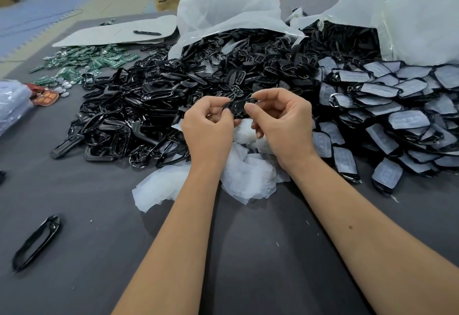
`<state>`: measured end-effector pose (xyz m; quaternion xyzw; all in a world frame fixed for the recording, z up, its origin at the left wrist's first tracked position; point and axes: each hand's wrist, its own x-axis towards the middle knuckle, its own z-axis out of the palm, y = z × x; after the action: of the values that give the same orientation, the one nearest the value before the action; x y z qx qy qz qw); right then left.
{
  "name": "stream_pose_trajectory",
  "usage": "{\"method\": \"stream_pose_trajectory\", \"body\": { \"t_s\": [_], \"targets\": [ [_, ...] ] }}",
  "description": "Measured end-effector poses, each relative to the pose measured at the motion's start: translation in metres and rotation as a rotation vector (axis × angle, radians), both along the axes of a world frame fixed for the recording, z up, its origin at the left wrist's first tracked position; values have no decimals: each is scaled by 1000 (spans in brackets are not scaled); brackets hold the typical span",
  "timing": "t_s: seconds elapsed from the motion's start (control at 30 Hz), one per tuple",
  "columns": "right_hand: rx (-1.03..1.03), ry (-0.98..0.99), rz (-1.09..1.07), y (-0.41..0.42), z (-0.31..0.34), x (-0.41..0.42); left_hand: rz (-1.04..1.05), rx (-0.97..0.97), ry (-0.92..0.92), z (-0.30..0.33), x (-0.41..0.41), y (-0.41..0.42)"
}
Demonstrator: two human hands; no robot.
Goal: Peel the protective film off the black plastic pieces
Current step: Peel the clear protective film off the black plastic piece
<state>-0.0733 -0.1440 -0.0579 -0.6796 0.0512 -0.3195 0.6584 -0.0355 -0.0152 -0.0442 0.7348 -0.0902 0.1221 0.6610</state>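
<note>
The black piece (239,108) is held above the white film heap (233,165), near the middle; the left hand (208,122) pinches it steady while the right hand (280,116) pinches its far end, probably to lift the film.

Left hand (207,121) and right hand (280,116) pinch one black piece (239,108) between them; peeled film (238,165) lies on the desk (99,203) beneath the grip.
</note>
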Motion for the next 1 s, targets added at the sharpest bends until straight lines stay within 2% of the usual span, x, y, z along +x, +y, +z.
{"method": "stream_pose_trajectory", "body": {
  "t_s": [0.2, 0.37, 0.53, 0.63, 1.0],
  "targets": [
    [-54, 20, -18, 0, 0, 0, -14, 59, -43, 3, -5, -2],
    [117, 39, 3, -1, 2, 1, -19, 28, -8, 3, -5, -2],
    [326, 55, 27, -5, 7, 0, 2, -118, 83, 0, 2, 0],
    [392, 69, 23, -5, 11, -1, -10, -140, 103, -2, 4, 0],
    [385, 47, 42, -1, 15, -4, -19, -169, 116, -6, 7, 1]
  ]
}}
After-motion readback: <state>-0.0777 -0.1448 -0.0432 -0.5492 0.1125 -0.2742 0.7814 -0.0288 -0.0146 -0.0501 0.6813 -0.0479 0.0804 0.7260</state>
